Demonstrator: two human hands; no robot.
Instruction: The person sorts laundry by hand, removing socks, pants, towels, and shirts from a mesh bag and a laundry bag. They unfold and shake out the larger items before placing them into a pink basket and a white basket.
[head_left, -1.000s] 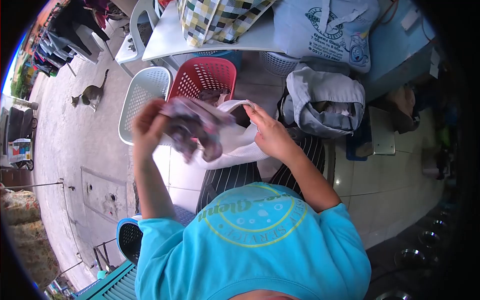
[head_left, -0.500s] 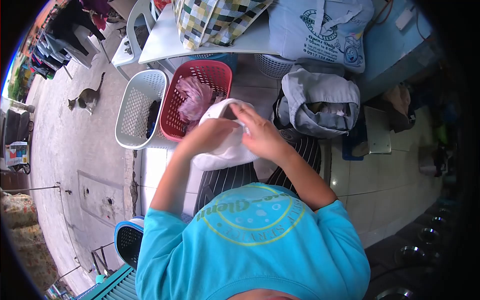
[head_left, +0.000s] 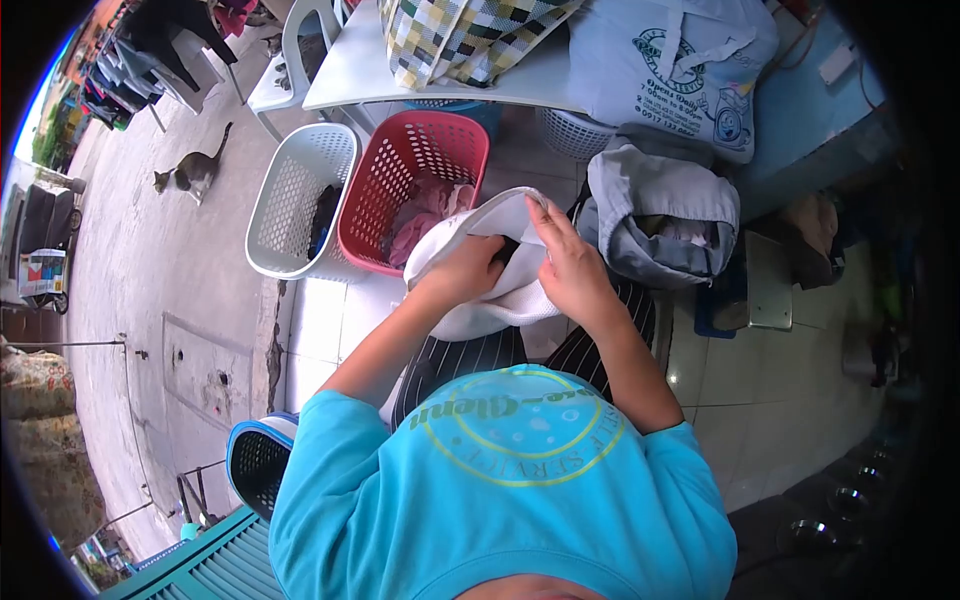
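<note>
A white cloth bag (head_left: pixel 470 300) rests on my lap over striped trousers. My left hand (head_left: pixel 468 268) reaches into the bag's mouth, its fingers hidden inside among dark cloth. My right hand (head_left: pixel 566 262) grips the bag's upper rim and holds it open. Just beyond the bag stands a red laundry basket (head_left: pixel 395 170) with pink and purple clothes in it. A white laundry basket (head_left: pixel 290 200) holding something dark stands to its left.
A grey bag (head_left: pixel 660 205) full of clothes lies on the floor to the right. A white table (head_left: pixel 370 70) ahead carries a checked bag (head_left: pixel 460 35) and a printed white sack (head_left: pixel 680 60). A cat (head_left: pixel 190 172) stands on the pavement at left. A blue basket (head_left: pixel 255 460) sits by my left side.
The patterned garment my left hand held up a second ago now lies in the red basket. My left hand has gone back into the white bag, and my right hand still holds its rim.
</note>
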